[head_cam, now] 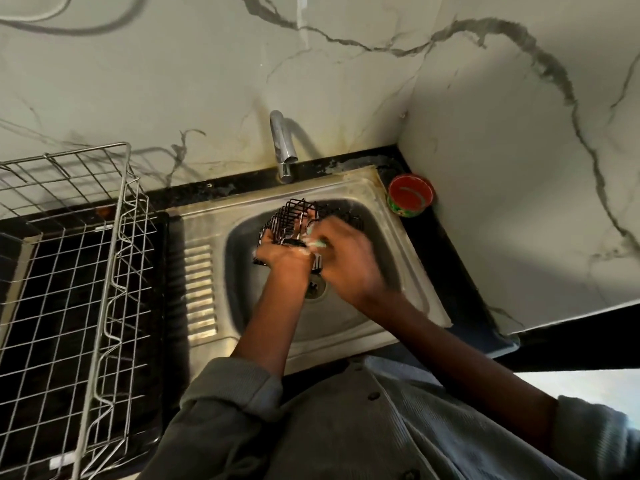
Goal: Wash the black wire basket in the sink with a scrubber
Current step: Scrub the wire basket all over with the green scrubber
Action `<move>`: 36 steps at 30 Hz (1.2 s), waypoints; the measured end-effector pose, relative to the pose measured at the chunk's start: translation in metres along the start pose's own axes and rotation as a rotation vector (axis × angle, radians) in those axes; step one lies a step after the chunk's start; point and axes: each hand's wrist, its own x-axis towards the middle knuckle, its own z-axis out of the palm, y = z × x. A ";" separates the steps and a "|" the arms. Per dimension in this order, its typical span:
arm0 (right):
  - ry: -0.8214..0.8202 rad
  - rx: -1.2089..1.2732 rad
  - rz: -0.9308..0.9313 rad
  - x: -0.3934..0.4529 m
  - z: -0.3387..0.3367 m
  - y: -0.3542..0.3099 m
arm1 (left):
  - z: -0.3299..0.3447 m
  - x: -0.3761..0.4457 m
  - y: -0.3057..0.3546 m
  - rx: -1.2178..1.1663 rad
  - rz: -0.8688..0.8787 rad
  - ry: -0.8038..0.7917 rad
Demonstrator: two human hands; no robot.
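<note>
Black wire basket (294,220) held over the sink (349,192) bowl, tipped on its side, open mesh facing the right hand. Judged reason: tilting it over the bowl lets suds and water drop toward the drain (315,289) just below the wrists, and exposes the wires to the scrubbing hand.

Left hand (282,254): fingers curled round the near lower edge of the basket, gripping it from beneath; wires run out beyond the fingertips toward the tap (284,150). It serves as the steady hand.

Right hand (346,261): blurred. Fingers closed on a pale green scrubber (313,243), which shows only as a small patch at the fingertips, pressed to the basket's near rim beside the left thumb. White foam sits at that contact.

Containers:
- Basket: nothing visible inside it.
- Sink bowl: holds the basket and hands; no standing water that I can make out. No stream seen at the spout.
- Red cup (411,195), at the counter corner well beyond the right fingers: a pale streak inside, contents not identifiable.
- Silver wire rack (79,258), well left of the left fingers: no dishes seen in it.
</note>
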 end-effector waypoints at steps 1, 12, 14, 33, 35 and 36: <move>-0.057 0.005 -0.109 0.006 0.003 -0.012 | -0.005 0.000 -0.003 0.048 0.001 -0.042; 0.035 -0.031 -0.139 0.034 -0.010 0.017 | 0.025 -0.015 -0.001 0.069 -0.160 0.095; 0.175 -0.105 0.057 0.046 -0.015 0.027 | 0.027 -0.015 0.000 0.141 -0.152 0.091; 0.098 0.263 0.419 0.044 -0.013 0.034 | 0.043 -0.039 0.017 0.395 -0.273 -0.135; 0.079 0.242 0.453 0.050 -0.010 0.035 | 0.046 -0.034 0.018 0.451 -0.259 -0.161; 0.058 0.231 0.474 0.051 -0.010 0.034 | 0.046 -0.034 0.018 0.494 -0.242 -0.188</move>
